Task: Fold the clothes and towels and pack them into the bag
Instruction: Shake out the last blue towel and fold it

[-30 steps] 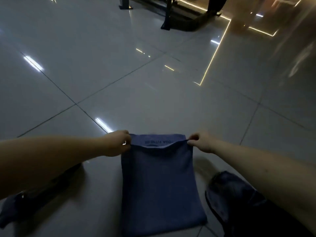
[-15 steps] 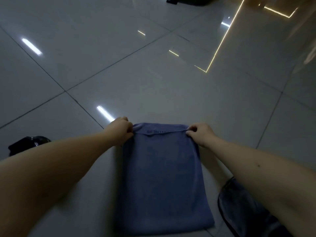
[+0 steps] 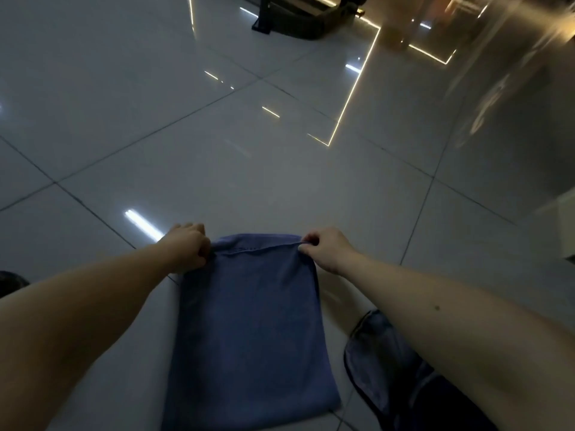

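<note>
Fingers (image 3: 306,243) curled and pinching on both sides: left hand (image 3: 189,247) on the far left corner of the blue towel (image 3: 252,321), right hand (image 3: 326,248) on the far right corner, with the far hem lifted a little between them. Otherwise lying flat on the tiled floor (image 3: 280,181), long side running toward the body, seemingly already doubled into a tall rectangle. Probably mid-fold, with the far edge about to be drawn back over the near one. To do it well: raise both corners level and together, pull the hem taut so nothing sags in the middle, carry it straight toward the near edge rather than at a slant, and lay corner on corner before letting go. Then smooth outward from the fold with flat palms. Worth minding the dark blue garment (image 3: 382,353) close beside the towel's near right side, under the right forearm; best not to drag it along. No bag identifiable; dark shape (image 3: 9,279) at the left edge too cropped to tell.
</note>
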The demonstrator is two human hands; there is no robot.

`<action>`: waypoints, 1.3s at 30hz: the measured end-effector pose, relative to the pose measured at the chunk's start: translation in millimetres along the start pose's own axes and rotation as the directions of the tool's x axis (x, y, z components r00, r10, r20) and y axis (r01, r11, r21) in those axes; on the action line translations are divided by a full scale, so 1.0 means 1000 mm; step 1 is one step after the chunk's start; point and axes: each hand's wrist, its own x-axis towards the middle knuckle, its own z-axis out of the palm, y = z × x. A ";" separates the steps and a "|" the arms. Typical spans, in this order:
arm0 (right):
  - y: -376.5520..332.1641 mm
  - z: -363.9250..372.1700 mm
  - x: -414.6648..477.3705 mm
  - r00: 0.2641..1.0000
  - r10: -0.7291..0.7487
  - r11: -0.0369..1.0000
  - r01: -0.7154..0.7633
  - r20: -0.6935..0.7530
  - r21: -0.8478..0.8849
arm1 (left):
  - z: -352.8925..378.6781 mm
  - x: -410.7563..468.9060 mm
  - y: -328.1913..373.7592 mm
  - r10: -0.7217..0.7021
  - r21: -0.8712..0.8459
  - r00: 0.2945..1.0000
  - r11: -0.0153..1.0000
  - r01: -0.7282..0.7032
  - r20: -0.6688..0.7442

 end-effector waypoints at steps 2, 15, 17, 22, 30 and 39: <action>0.001 0.000 0.001 1.000 -0.004 1.000 0.004 -0.014 0.001 | 0.000 0.004 0.000 -0.010 0.053 1.000 0.999 0.009 0.004; -0.026 -0.053 -0.052 0.998 -0.054 0.998 0.054 -0.019 -0.040 | -0.082 -0.071 0.019 0.142 -0.312 0.987 0.937 -0.157 -0.070; -0.041 -0.080 -0.075 0.997 -0.080 0.992 0.078 -0.021 -0.096 | -0.104 -0.098 0.024 0.115 -0.304 0.987 0.942 -0.144 -0.111; -0.064 -0.134 -0.136 0.995 -0.080 0.987 0.069 -0.064 -0.147 | -0.159 -0.170 0.042 0.074 -0.370 0.979 0.918 -0.142 -0.192; -0.063 -0.128 -0.181 0.964 -0.072 0.997 0.061 -0.256 -0.051 | -0.148 -0.230 0.073 -0.057 -0.579 0.943 0.801 -0.153 -0.329; -0.071 -0.134 -0.186 0.964 -0.107 0.994 0.101 -0.244 -0.038 | -0.138 -0.228 0.081 -0.228 -0.720 0.901 0.683 -0.123 -0.370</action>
